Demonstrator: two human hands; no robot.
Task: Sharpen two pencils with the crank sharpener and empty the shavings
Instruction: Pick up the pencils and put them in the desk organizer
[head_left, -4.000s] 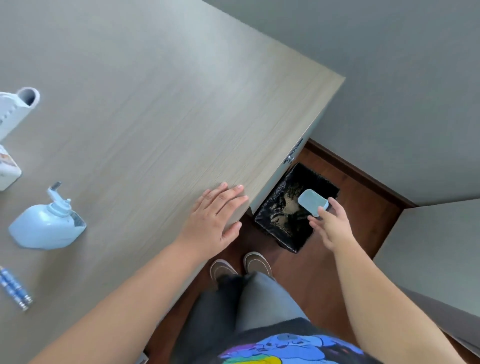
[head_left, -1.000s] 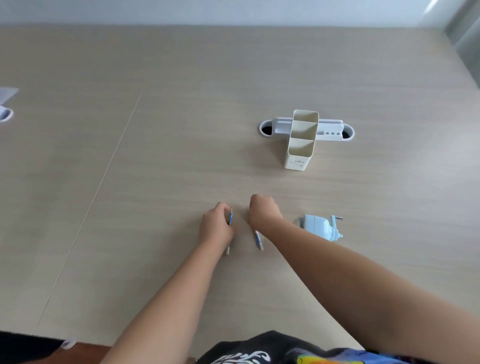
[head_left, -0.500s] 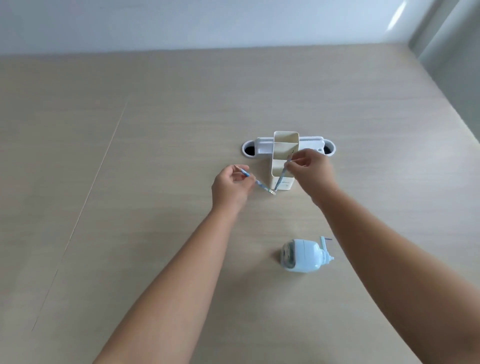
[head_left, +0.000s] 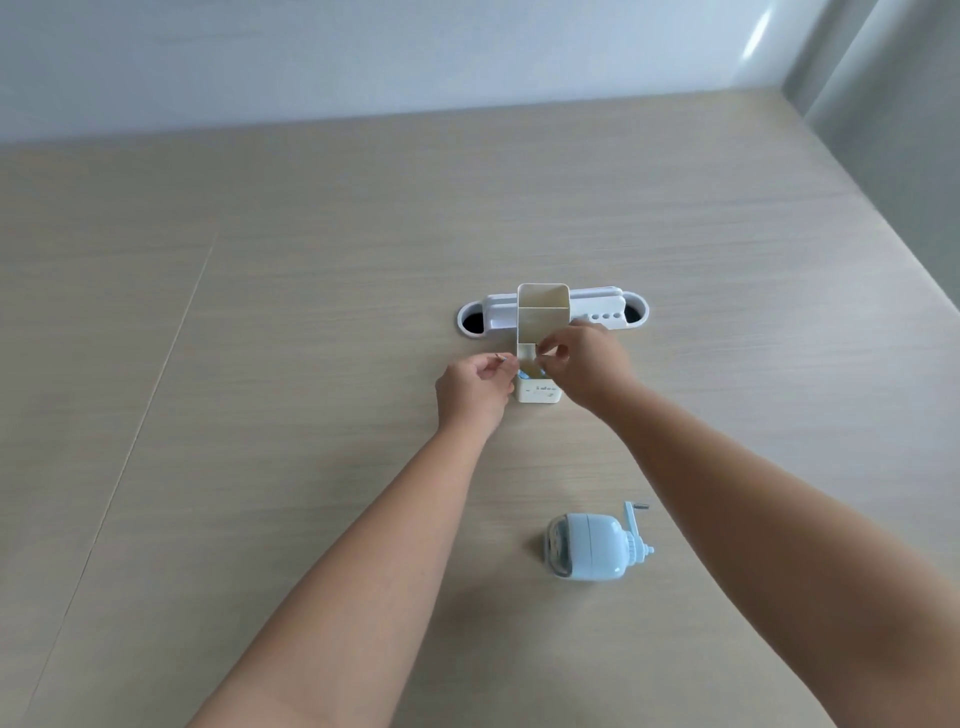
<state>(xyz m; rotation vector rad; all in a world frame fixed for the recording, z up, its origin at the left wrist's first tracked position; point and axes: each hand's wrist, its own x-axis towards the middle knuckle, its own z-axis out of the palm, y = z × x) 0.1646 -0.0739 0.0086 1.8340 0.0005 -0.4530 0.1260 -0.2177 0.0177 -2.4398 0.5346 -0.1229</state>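
A white three-compartment pen holder (head_left: 540, 312) stands upright at mid-table. My left hand (head_left: 475, 387) is at its left front corner, pinching a blue pencil (head_left: 522, 373). The pencil's lower part dips into the front compartment and its thin end sticks out past my fingers. My right hand (head_left: 587, 364) reaches from the right, fingers pinched just above that compartment on a second blue pencil (head_left: 539, 370), mostly hidden inside. The light blue crank sharpener (head_left: 592, 553) rests on the table nearer to me, crank handle pointing right, untouched.
A white oval cable grommet (head_left: 608, 312) is set in the wooden table (head_left: 311, 364) right behind the holder. A seam line runs down the table on the left. The table's right edge meets a grey wall.
Both hands carried the pencils from the table in front of me up to the pen holder and lowered them into its front compartment. Earlier, my right hand held the shavings drawer over a bin.
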